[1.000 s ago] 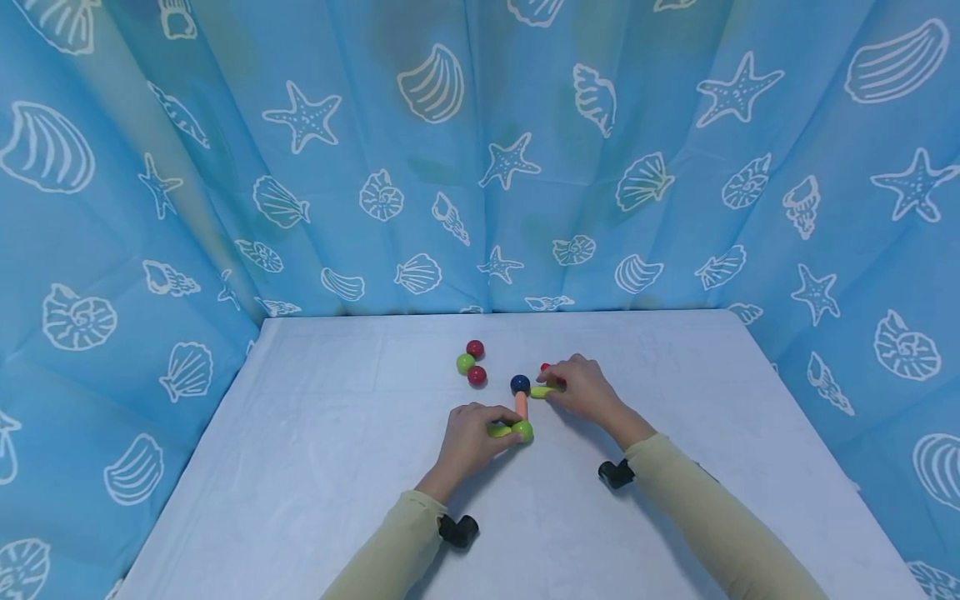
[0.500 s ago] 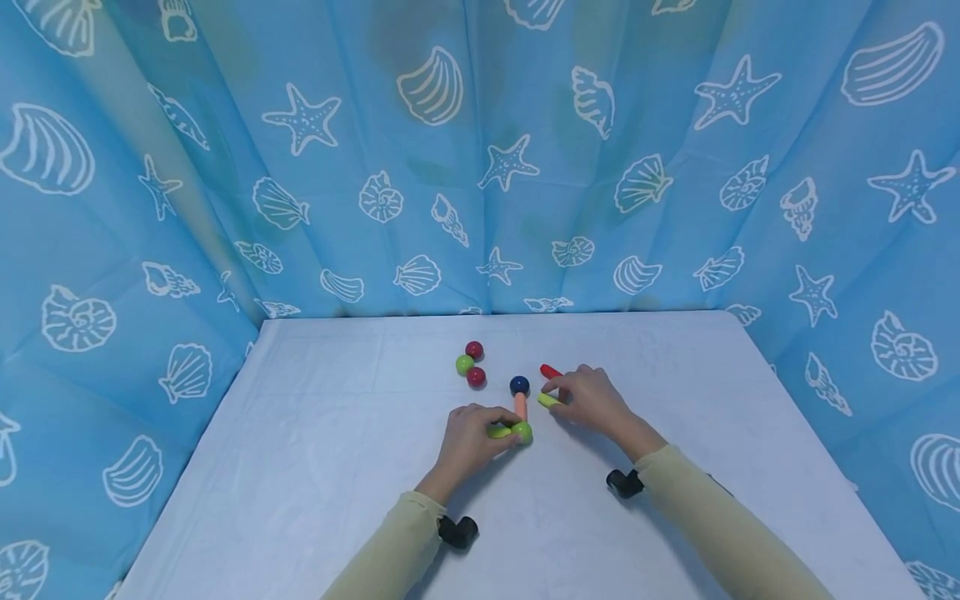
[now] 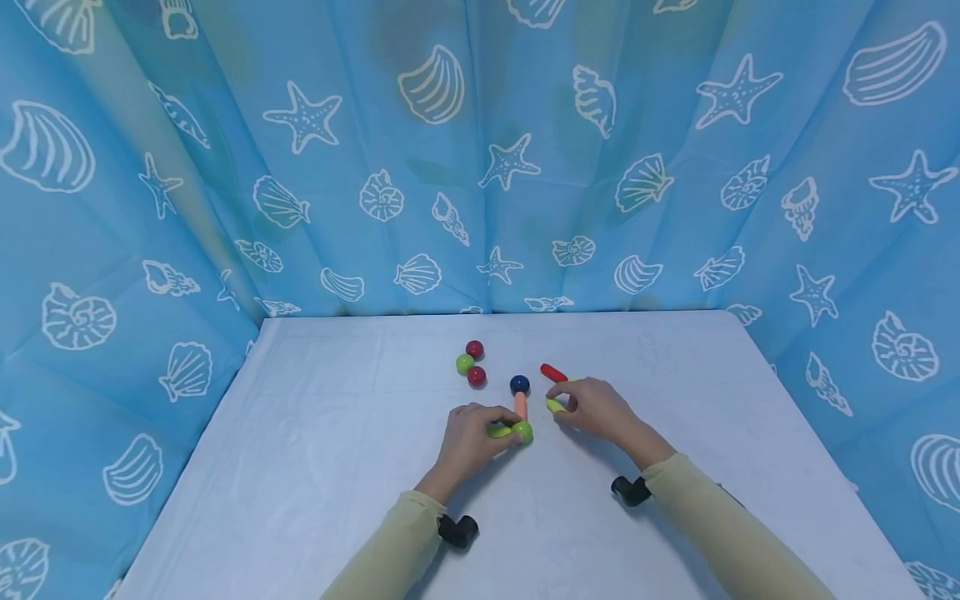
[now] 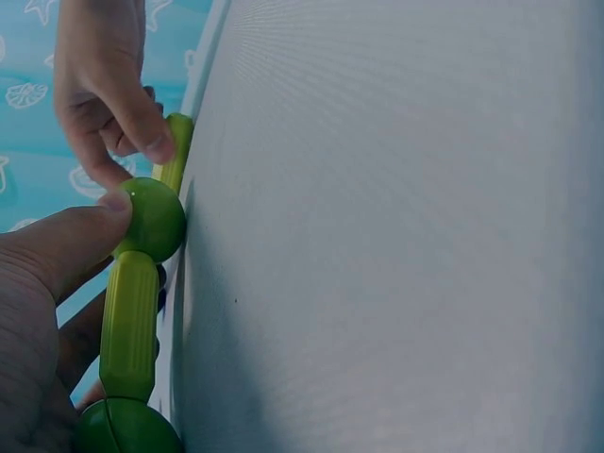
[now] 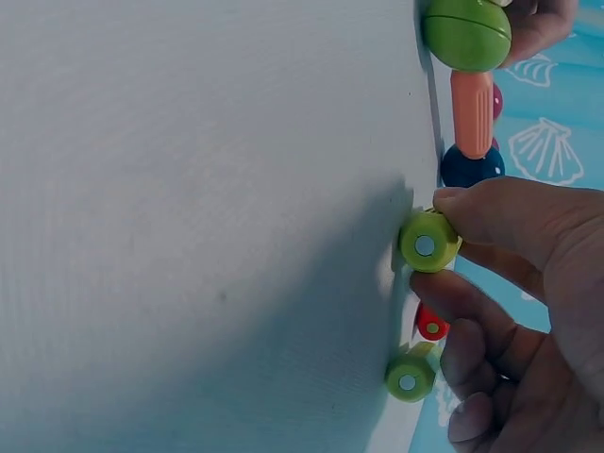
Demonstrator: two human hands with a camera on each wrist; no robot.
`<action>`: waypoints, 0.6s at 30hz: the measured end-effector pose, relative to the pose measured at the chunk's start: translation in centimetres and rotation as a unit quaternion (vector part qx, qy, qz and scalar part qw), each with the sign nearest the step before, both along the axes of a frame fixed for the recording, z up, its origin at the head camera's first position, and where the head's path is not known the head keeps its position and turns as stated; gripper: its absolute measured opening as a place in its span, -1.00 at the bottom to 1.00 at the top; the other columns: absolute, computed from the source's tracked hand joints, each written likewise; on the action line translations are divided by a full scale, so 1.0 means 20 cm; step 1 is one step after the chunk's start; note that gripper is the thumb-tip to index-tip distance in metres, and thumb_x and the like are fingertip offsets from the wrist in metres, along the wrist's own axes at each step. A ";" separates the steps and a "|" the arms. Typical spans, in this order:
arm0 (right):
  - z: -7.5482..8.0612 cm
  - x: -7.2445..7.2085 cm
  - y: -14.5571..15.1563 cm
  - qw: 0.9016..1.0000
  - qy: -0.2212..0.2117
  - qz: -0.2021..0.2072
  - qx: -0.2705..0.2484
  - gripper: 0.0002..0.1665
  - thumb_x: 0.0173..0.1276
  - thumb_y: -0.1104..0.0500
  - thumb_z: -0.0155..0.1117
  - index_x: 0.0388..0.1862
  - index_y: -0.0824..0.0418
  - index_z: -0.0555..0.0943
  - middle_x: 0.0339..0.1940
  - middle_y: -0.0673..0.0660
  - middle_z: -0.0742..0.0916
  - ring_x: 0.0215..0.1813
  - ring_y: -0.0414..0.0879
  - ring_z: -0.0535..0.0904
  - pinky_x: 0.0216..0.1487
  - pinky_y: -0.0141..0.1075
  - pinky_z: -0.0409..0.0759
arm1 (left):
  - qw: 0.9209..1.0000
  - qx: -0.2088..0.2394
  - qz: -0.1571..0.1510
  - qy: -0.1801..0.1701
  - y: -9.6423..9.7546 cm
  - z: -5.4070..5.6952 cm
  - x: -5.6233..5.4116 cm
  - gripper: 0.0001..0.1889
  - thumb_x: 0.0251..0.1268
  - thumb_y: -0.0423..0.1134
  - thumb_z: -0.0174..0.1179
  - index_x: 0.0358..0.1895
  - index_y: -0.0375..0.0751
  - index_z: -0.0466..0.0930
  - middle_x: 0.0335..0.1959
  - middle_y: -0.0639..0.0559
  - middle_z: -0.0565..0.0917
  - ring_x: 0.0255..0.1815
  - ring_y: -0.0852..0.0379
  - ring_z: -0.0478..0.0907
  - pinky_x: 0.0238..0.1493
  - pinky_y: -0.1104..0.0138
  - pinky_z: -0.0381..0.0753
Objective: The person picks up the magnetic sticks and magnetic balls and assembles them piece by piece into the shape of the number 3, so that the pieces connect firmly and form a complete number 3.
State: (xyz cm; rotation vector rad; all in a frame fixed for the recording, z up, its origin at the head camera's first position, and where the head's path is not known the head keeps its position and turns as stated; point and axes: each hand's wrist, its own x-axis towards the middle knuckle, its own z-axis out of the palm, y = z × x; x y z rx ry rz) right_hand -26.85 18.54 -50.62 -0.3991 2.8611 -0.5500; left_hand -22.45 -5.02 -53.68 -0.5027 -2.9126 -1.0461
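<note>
My left hand [image 3: 472, 437] grips a green ball [image 3: 522, 432], its thumb on the ball's side. A ribbed yellow-green rod [image 4: 130, 326] runs from that ball to a second green ball [image 4: 127, 429] near the palm. From the gripped ball an orange rod [image 3: 521, 407] leads away to a dark blue ball [image 3: 520, 384]. Between thumb and index finger, my right hand [image 3: 600, 410] pinches another yellow-green rod [image 5: 427, 243]. A silver disc shows in the end of this rod, which is apart from the joined pieces.
Behind the right hand lie a red rod [image 3: 553, 372] and one more yellow-green rod [image 5: 411, 377]. At the back, two red balls, the nearer red ball [image 3: 476, 377] among them, sit against a green ball [image 3: 465, 363]. A blue shell-print curtain [image 3: 480, 167] surrounds the white table [image 3: 337, 483].
The right hand has drawn the yellow-green rod away from the blue ball, to the right and nearer, turning it. The red rod is now uncovered. The left hand stays put.
</note>
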 end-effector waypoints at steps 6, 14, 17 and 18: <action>0.01 0.02 0.00 1.000 -0.015 -0.011 -0.003 -0.53 0.26 0.05 0.51 0.14 0.03 0.67 -0.43 -0.03 0.64 -0.39 -0.10 0.51 -0.38 -0.29 0.54 | 1.000 0.001 -0.002 -0.001 0.00 0.00 0.00 -0.71 0.24 0.03 0.45 0.02 0.20 0.77 -0.08 0.32 0.76 -0.01 0.17 0.55 0.33 -0.05 0.32; 0.01 0.03 -0.01 1.000 -0.019 -0.020 -0.010 -0.55 0.28 0.07 0.49 0.15 0.04 0.66 -0.39 -0.02 0.64 -0.36 -0.10 0.51 -0.36 -0.28 0.54 | 1.000 -0.002 0.000 -0.003 0.00 0.00 -0.01 -0.70 0.24 0.04 0.45 0.03 0.20 0.77 -0.08 0.31 0.77 0.00 0.17 0.54 0.32 -0.04 0.33; 0.01 0.03 -0.02 0.999 -0.020 -0.023 -0.011 -0.55 0.29 0.08 0.48 0.15 0.04 0.66 -0.39 -0.01 0.64 -0.36 -0.09 0.51 -0.36 -0.28 0.55 | 1.000 -0.002 0.000 -0.002 0.00 0.00 0.00 -0.70 0.24 0.04 0.45 0.03 0.20 0.77 -0.07 0.30 0.77 0.01 0.16 0.55 0.32 -0.04 0.33; 0.01 0.03 -0.02 0.999 -0.022 -0.025 -0.010 -0.55 0.29 0.09 0.48 0.16 0.04 0.66 -0.39 -0.01 0.64 -0.36 -0.09 0.51 -0.36 -0.28 0.55 | 1.000 -0.001 -0.001 -0.002 0.00 0.00 0.00 -0.70 0.24 0.04 0.45 0.03 0.20 0.77 -0.08 0.30 0.77 0.01 0.16 0.55 0.32 -0.04 0.33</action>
